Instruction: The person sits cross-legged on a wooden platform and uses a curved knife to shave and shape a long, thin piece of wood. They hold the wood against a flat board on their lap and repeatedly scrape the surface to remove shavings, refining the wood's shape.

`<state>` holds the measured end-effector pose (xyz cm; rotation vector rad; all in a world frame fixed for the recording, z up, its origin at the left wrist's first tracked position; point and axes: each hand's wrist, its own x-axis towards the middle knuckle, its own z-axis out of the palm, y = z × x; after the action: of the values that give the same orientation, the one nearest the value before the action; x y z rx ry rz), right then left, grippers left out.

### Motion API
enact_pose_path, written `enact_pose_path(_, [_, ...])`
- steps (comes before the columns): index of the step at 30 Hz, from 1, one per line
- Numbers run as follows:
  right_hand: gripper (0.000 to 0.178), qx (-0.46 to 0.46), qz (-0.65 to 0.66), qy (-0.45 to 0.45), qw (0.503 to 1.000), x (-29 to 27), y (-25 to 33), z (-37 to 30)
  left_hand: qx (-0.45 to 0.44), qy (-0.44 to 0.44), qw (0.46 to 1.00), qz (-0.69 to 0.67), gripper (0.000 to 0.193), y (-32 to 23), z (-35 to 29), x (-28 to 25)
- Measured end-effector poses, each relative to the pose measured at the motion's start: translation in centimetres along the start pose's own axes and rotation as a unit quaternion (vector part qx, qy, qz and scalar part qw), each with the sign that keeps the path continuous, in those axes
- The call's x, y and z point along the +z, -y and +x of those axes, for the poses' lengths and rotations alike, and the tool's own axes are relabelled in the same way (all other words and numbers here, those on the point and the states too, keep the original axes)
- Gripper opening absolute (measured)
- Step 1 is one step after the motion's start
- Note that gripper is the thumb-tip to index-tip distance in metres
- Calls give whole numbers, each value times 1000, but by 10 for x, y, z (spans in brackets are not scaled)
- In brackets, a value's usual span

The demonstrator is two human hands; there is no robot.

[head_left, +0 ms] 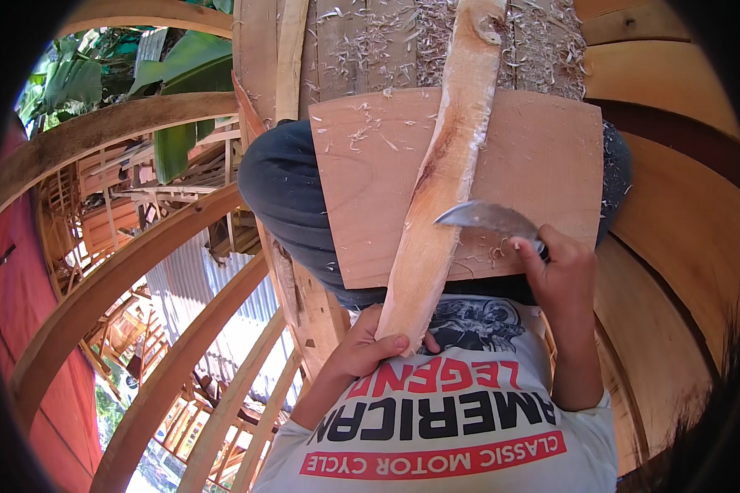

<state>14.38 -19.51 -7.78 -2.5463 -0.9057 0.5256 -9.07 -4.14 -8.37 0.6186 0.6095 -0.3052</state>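
A long, pale strip of wood (445, 197) with a brown streak and a knot near its far end slants across my lap. Its near end is in my left hand (374, 341), thumb on top and fingers curled beneath, close to my shirt. My right hand (561, 267) is wrapped round the handle of a knife with a curved blade (489, 217). The blade points left, its tip by the strip's right edge; whether it touches the wood I cannot tell. Under the strip, a flat brown board (362, 197) rests across my legs. Most of the knife's handle is hidden by my fingers.
Wood shavings (378, 37) litter the planks ahead and some of the board. Curved wooden slats (131, 312) with wide gaps run along the left, corrugated metal sheets (197, 275) below them. Broad wooden panels (674, 222) curve up at the right.
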Motion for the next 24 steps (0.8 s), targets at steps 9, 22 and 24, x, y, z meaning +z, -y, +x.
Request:
enact_pose_path(9, [49, 16, 89, 79, 993, -29, -2, -4, 23, 15, 998, -60, 60, -4, 0, 0])
enact_pose_path(22, [52, -130, 45, 96, 986, -6, 22, -4, 21, 22, 994, -109, 56, -2, 6, 6])
enact_pose_path(24, [52, -132, 41, 82, 987, -3, 21, -1, 20, 17, 992, -127, 56, -2, 5, 6])
